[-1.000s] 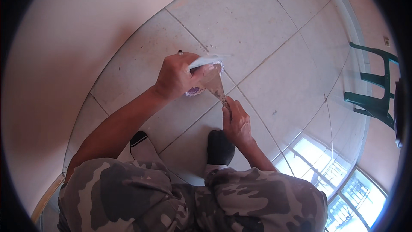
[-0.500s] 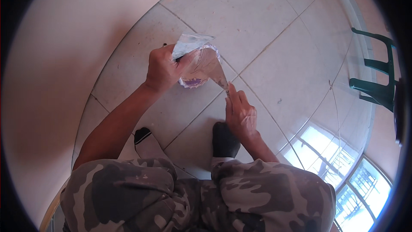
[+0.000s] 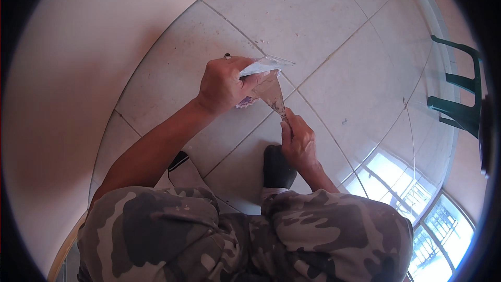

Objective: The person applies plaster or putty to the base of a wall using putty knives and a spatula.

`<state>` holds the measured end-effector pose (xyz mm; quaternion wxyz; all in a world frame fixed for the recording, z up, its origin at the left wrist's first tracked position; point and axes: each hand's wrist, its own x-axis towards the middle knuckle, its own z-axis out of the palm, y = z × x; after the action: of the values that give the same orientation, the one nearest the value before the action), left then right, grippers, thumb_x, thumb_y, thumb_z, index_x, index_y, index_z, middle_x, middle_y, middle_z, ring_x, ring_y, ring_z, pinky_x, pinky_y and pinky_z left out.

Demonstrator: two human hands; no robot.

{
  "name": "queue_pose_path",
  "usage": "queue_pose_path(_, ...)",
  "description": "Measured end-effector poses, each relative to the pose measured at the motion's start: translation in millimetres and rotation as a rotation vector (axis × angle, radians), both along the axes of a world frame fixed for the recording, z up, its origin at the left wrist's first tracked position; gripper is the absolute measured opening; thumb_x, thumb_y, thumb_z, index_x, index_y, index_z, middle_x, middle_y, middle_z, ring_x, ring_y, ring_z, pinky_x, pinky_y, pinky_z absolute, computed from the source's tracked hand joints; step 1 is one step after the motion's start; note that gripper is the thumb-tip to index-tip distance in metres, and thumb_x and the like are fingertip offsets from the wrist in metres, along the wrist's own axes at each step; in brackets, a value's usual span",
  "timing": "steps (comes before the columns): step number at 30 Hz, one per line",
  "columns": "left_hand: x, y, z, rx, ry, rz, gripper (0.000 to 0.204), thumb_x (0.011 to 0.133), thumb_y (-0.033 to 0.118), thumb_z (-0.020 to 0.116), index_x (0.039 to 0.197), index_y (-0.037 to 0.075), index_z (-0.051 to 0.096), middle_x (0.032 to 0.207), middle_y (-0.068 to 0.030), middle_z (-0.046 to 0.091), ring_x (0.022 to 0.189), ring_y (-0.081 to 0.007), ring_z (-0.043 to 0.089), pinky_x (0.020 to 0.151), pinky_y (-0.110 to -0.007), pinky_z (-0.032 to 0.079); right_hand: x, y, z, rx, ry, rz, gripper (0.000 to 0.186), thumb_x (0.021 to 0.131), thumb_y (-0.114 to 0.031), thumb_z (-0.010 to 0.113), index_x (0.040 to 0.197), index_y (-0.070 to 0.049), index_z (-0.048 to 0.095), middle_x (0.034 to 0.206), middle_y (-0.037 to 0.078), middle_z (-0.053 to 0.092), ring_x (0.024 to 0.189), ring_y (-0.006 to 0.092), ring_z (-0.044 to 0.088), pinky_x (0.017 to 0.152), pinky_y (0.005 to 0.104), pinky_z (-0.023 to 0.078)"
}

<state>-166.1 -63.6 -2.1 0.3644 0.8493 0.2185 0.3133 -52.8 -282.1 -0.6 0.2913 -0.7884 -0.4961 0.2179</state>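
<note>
Head view, centre frame: the left hand [image 3: 224, 84] clamps a pale, flat sheet [image 3: 265, 66] while the right hand [image 3: 300, 140] grips a triangular metal scraper [image 3: 271, 93], seemingly mid-scrape, steady angles needed next.

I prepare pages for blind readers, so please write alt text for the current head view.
Right hand holds a putty knife beside a flat whitish tool in the left hand; they mostly hide an object with a ruffled purple-and-white edge. Pale floor tiles spread around, with part of a green chair at right.
</note>
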Motion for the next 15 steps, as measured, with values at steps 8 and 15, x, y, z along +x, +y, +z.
queue_pose_path(8, 5, 1, -1, 0.047, 0.004, -0.031, 0.018, 0.079, 0.016, 0.077, 0.092, 0.005, 0.073, 0.079, -0.0117, 0.071, 0.066, -0.0296, 0.068, 0.060, -0.036, 0.054, 3, -7, -2, -0.007, 0.156, -0.067, 0.032, 0.092, -0.001, 0.057, 0.124, 0.003, 0.060, 0.087, 0.021, 0.064, 0.074, 0.0378, 0.064, 0.068, 0.0418, 0.051)
queue_pose_path(15, -1, -4, 3, 0.007, 0.088, -0.058, 0.021, 0.078, 0.016, 0.078, 0.096, 0.006, 0.073, 0.082, -0.0117, 0.072, 0.068, -0.0297, 0.069, 0.062, -0.036, 0.055, -7, -22, 7, -0.079, 0.117, -0.121, 0.031, 0.094, -0.006, 0.057, 0.123, 0.003, 0.061, 0.091, 0.023, 0.067, 0.078, 0.0387, 0.066, 0.073, 0.0401, 0.053)
